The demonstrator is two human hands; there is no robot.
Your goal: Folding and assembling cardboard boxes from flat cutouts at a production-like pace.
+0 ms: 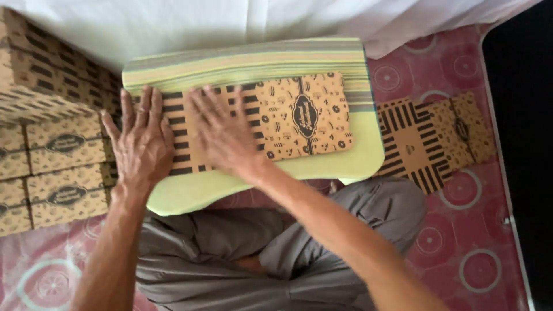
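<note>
A flat, unfolded brown cardboard box blank (299,118) with black stripes and printed patterns lies on a yellow-green striped cushion (253,60) across my lap. My left hand (141,141) rests palm down, fingers spread, on the striped left end of the blank. My right hand (222,132) lies flat beside it, pressing the blank near its middle. Neither hand grips anything.
Folded patterned boxes (55,144) are stacked at the left. A second flat blank (432,141) lies on the red patterned mat (461,242) to the right. White cloth (230,23) hangs behind. My crossed legs in grey trousers (276,253) sit below.
</note>
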